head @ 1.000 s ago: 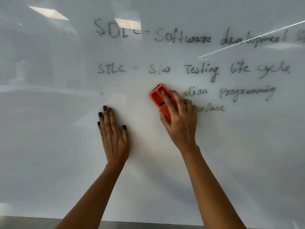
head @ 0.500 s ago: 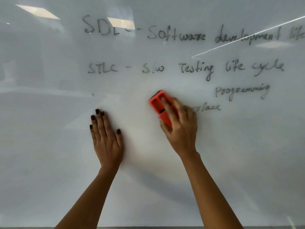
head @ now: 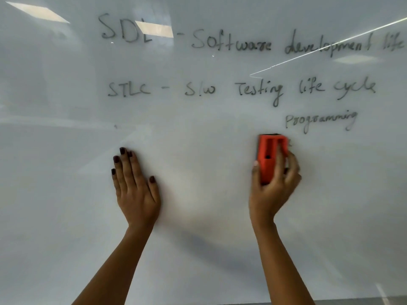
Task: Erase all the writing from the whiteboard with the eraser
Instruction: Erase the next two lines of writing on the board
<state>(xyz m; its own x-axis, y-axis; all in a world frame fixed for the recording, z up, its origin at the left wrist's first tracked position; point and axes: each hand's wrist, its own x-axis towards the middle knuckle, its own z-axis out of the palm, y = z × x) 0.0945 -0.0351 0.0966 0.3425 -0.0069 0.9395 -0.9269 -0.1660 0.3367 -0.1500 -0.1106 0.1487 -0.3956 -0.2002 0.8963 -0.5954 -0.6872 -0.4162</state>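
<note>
Board: a glossy white board (head: 66, 216) fills the whole view, and two bare arms reach up to it from below.
Right hand: the right hand (head: 272, 194) has the eraser. The thumb is on its left side and the fingers (head: 280, 155) curl over the front and right side, gripping it. The hand is blurred.
Eraser: the orange eraser (head: 269, 159) stands upright against the board, right of centre. A dark pad edge shows along its top.
Eraser's spot: it sits below the written lines, just down and left of "Programming".
Left hand: the left hand (head: 135, 190) lies flat on the board and holds nothing. Its fingers (head: 127, 164) are straight and close together, the thumb is angled out to the right, and the nails are dark.
Gap: the left hand is well apart from the eraser, off to its left at about the same height.
Top line: the top line (head: 231, 44) reads "SDL… – Software development life" and runs off the right edge. Glare covers the letter after the L.
Middle line: the middle line (head: 257, 89) reads "STLC – S/w Testing life cycle".
Third line: here there is the single word "Programming" (head: 319, 122), smaller and fainter than the lines above it.
Speck: a tiny dark speck (head: 290, 144) peeks out at the eraser's upper right corner, too small to read.
Glare: two light patches (head: 37, 12) reflect at the upper left, one lying across the top line. A thin bright streak (head: 330, 42) slants through "development".
</note>
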